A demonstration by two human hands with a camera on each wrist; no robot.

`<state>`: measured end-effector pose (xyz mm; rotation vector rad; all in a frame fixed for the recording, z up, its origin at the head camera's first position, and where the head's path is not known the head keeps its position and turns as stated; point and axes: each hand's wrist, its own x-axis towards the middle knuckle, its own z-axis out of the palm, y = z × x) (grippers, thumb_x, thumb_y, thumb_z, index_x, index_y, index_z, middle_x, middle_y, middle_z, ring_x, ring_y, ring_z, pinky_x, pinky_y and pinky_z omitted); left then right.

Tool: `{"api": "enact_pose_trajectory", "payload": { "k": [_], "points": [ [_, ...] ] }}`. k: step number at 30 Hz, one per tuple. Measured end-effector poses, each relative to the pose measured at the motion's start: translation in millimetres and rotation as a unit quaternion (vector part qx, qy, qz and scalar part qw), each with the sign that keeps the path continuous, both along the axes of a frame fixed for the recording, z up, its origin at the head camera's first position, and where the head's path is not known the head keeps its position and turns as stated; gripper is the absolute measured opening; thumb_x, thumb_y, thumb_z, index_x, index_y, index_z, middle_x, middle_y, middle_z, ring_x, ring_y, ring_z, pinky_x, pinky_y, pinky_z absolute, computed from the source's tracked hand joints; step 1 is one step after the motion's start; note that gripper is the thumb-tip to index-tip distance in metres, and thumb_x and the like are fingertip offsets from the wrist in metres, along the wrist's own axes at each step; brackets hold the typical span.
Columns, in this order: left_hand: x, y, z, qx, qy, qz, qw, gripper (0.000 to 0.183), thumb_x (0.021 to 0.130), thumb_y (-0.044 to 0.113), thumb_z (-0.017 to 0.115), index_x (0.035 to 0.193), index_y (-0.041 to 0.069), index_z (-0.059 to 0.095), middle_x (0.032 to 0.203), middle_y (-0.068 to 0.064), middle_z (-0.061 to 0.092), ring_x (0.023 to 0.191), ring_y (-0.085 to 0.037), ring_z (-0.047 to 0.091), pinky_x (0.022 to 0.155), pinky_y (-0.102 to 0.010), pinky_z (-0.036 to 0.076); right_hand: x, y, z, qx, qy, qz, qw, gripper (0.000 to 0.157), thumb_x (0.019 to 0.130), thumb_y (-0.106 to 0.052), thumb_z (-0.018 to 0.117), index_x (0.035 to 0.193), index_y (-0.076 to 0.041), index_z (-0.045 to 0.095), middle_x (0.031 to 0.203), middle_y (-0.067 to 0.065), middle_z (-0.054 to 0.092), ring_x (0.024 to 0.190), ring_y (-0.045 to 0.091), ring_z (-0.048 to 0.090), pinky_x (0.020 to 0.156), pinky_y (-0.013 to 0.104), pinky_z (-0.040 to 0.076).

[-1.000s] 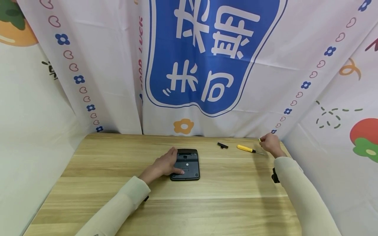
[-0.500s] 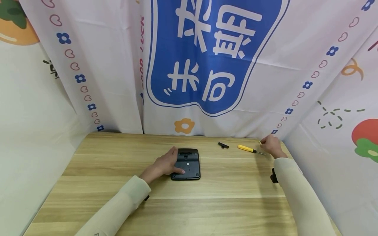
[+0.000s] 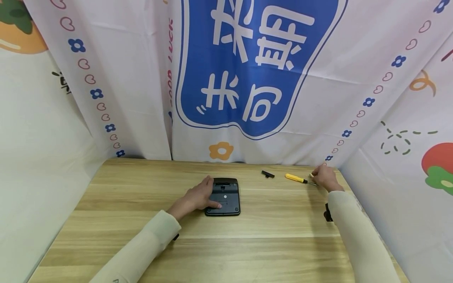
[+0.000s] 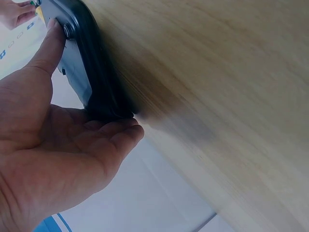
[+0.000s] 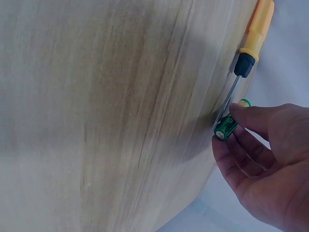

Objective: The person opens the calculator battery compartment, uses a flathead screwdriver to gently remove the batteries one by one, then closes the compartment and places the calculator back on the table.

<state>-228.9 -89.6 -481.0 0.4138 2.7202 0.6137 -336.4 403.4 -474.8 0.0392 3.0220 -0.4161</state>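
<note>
Wooden table [image 3: 247, 243], pale grain, both sleeved forearms reaching in from the near edge.

Left hand [image 3: 198, 196] rests against the left side of a flat black device [image 3: 224, 196], mid-table. Wrist view: thumb [image 4: 48, 50] lies on the device's upper face, fingers [image 4: 113, 133] curl loosely against its near edge and onto the tabletop. A steadying hold, not a tight clamp.

Farther back, right side: right hand [image 3: 323, 177] near the far right corner of the table. Fingers curled, pinching a small green battery [image 5: 226, 128] between thumb and fingertips, just above the wood. The battery sits right at the metal tip of a yellow-handled screwdriver [image 3: 297, 179] lying flat on the table, handle pointing left.

Small black piece [image 3: 267, 173] lies left of the screwdriver, apart from it.

Behind the table: printed cloth backdrop [image 3: 255, 70], blue panel with white characters.
</note>
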Motion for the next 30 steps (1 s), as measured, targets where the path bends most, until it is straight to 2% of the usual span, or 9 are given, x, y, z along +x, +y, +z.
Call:
{"api": "enact_pose_trajectory", "payload": {
  "k": [11, 22, 30],
  "points": [
    [0.2, 0.4, -0.1, -0.001, -0.002, 0.002, 1.0, 0.108, 0.093, 0.045, 0.082, 0.165, -0.008, 0.021, 0.174, -0.027, 0.016, 0.156, -0.043, 0.031, 0.118, -0.063, 0.039, 1.6, -2.2, -4.1, 0.007, 0.004, -0.001, 1.0, 0.03, 0.088, -0.001, 0.074, 0.116, 0.01, 0.075, 0.111, 0.028, 0.073, 0.104, 0.045, 0.067, 0.094, 0.059, 0.053],
    [0.5, 1.1, 0.8, -0.005, -0.001, 0.005, 1.0, 0.108, 0.093, 0.046, 0.082, 0.164, -0.008, 0.022, 0.173, -0.027, 0.016, 0.157, -0.042, 0.031, 0.118, -0.062, 0.04, 2.5, -3.3, -7.6, 0.018, 0.012, 0.004, 1.0, 0.025, 0.088, 0.0, 0.074, 0.111, 0.011, 0.076, 0.106, 0.026, 0.074, 0.098, 0.041, 0.068, 0.088, 0.056, 0.055],
    [1.0, 0.7, 1.6, -0.006, 0.001, 0.002, 1.0, 0.108, 0.093, 0.046, 0.082, 0.164, -0.008, 0.021, 0.173, -0.027, 0.017, 0.156, -0.042, 0.031, 0.117, -0.061, 0.041, 1.8, -4.3, -4.7, 0.017, -0.01, -0.001, 1.0, 0.03, 0.092, -0.005, 0.074, 0.118, 0.01, 0.074, 0.113, 0.027, 0.072, 0.102, 0.043, 0.067, 0.089, 0.057, 0.055]
  ]
}}
